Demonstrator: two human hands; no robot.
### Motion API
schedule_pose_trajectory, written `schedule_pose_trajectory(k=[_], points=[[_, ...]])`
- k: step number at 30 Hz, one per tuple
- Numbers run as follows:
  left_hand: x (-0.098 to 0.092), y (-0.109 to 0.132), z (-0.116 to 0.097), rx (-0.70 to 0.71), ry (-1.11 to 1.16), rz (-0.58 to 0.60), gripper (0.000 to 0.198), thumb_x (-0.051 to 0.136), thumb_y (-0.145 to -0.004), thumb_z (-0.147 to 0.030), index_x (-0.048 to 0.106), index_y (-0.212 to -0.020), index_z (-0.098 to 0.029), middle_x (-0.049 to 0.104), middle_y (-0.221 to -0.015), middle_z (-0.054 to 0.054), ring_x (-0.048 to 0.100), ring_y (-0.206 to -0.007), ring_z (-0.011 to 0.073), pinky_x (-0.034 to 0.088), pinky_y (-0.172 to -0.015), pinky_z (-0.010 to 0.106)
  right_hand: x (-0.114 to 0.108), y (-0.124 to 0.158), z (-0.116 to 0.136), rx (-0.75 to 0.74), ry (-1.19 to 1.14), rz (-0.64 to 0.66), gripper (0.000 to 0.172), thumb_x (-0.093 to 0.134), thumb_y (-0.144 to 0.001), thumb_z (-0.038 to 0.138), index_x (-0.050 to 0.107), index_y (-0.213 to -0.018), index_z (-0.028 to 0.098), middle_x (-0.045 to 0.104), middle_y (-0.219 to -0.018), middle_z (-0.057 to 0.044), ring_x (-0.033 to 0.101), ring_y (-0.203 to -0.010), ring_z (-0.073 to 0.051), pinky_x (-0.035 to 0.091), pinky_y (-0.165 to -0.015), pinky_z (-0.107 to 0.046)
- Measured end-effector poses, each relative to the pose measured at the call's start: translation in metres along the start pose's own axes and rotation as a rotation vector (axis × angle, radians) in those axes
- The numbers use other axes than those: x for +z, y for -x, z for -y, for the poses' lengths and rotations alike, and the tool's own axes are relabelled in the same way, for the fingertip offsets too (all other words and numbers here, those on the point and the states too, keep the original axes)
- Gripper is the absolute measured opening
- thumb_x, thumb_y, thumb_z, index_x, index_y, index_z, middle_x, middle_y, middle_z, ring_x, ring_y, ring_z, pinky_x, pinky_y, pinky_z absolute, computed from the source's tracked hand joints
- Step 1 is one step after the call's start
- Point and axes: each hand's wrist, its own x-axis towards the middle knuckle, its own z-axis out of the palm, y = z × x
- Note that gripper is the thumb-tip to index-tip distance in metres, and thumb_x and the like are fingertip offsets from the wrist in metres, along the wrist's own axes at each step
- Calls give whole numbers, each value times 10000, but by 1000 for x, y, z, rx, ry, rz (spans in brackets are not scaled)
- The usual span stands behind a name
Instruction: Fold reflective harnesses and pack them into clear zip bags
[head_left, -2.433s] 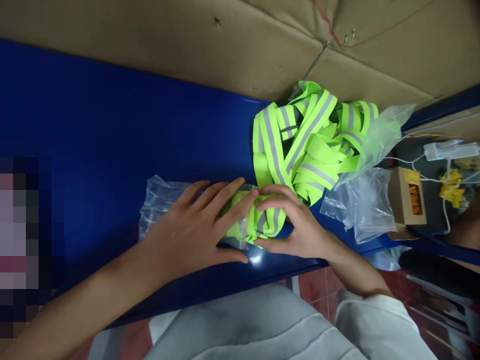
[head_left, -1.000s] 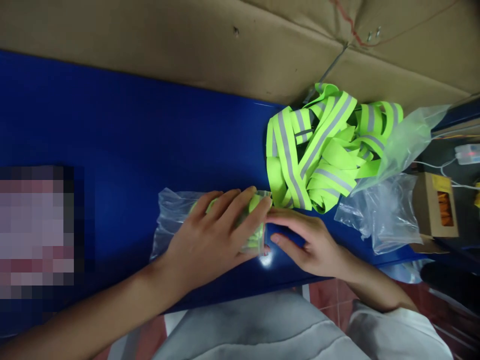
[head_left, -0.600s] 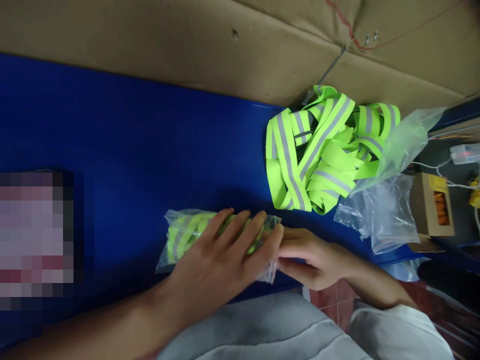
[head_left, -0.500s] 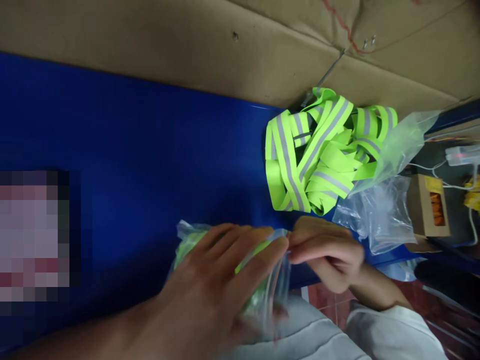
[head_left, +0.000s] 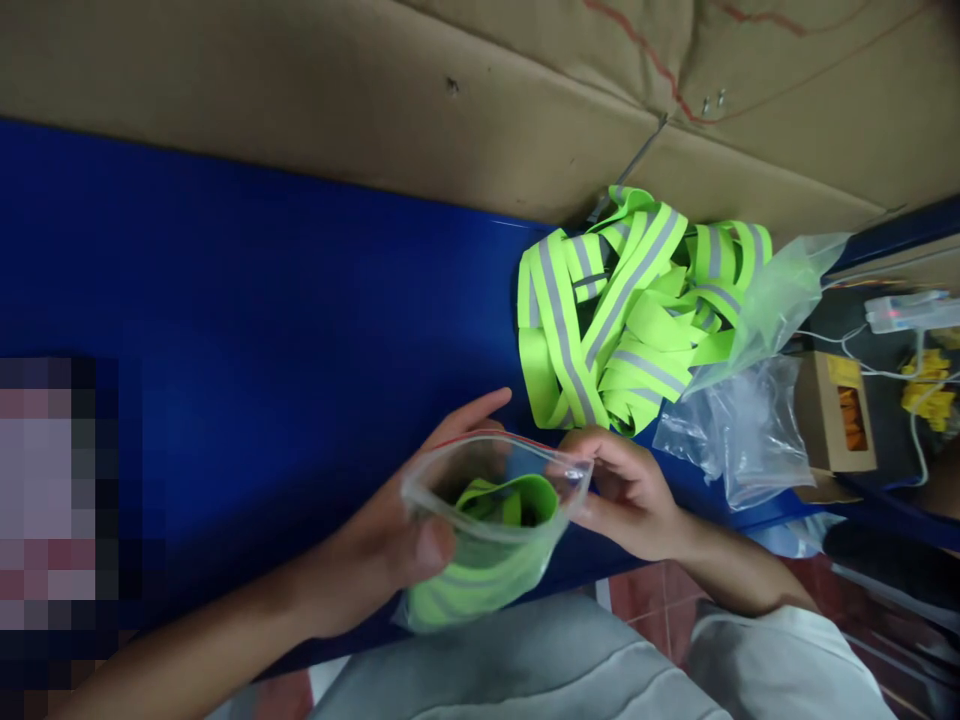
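Between my hands is a clear zip bag [head_left: 487, 575] with a red line along its mouth. Its mouth gapes toward me, and a coiled neon-yellow reflective strap [head_left: 517, 500] shows inside. My left hand [head_left: 405, 520] grips the bag's left side, thumb in front and fingers behind, with the index finger stretched out past the rim. At the right corner of the mouth, my right hand [head_left: 626, 495] pinches the plastic between thumb and fingers. Just beyond the hands lies a loose heap of neon-yellow straps [head_left: 630, 310] with grey reflective stripes.
The blue tabletop [head_left: 262, 300] runs along a cardboard-covered wall [head_left: 300, 90]. To the right lie empty clear bags [head_left: 765, 430], a small cardboard box [head_left: 836, 410] and a white power strip [head_left: 907, 310] with cables. A pixelated patch hides the far left.
The bag has turned so its mouth now opens upward toward me, showing the strap inside. My left hand has shifted from over the bag to its left side; my right hand stays at the mouth's corner.
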Motion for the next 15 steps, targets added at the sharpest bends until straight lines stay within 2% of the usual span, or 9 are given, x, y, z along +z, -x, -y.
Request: schedule_pose_trajectory(k=[1,3,5,6,8,12,15], points=[[-3,-1,-7,-47,118,-23,801,552,-971,-663,368,-1630,-246,698,-1335,187,748,-1087,319,642,-836,423,0,1,1,16,19,-27,189,744,-951,262,666,-1118,220,721,-945,-20,672,-811,-107,556,-739,-202],[-8,-5,-23,-150,248,-88,647,664,-915,-650,653,-1389,-210,753,-1220,159,761,-1030,312,645,-830,395,1,1,1,56,52,-70,104,733,-954,244,647,-998,204,691,-865,-5,639,-758,-101,534,-705,-201],[-11,-8,-37,-237,223,-145,446,714,-908,-579,781,-1110,-187,799,-1032,111,776,-898,267,644,-755,332,1,1,1,97,65,-90,122,718,-964,265,622,-931,198,649,-801,10,596,-713,-99,507,-670,-206],[-11,-10,-42,-274,204,-160,397,706,-923,-554,799,-1030,-184,805,-952,90,773,-831,243,635,-703,300,0,0,0,106,72,-93,140,717,-965,271,613,-909,198,632,-784,16,580,-704,-97,496,-663,-207],[-9,-11,-47,-319,183,-189,372,687,-941,-538,817,-992,-193,806,-878,62,768,-771,215,617,-640,257,-1,-1,0,102,81,-92,145,718,-964,265,609,-896,198,616,-773,24,563,-697,-92,479,-658,-205],[-9,-9,-44,-306,134,-183,330,683,-955,-503,837,-1048,-227,819,-998,57,786,-903,232,648,-755,273,-2,-5,0,60,86,-95,127,708,-971,258,622,-902,197,649,-793,16,591,-709,-92,481,-661,-208],[-17,-4,-38,-328,122,-141,338,677,-957,-506,834,-1095,-240,817,-1058,62,790,-952,260,662,-789,308,0,-8,-2,75,125,-129,135,707,-975,286,647,-896,194,683,-801,0,624,-721,-107,498,-665,-225]])
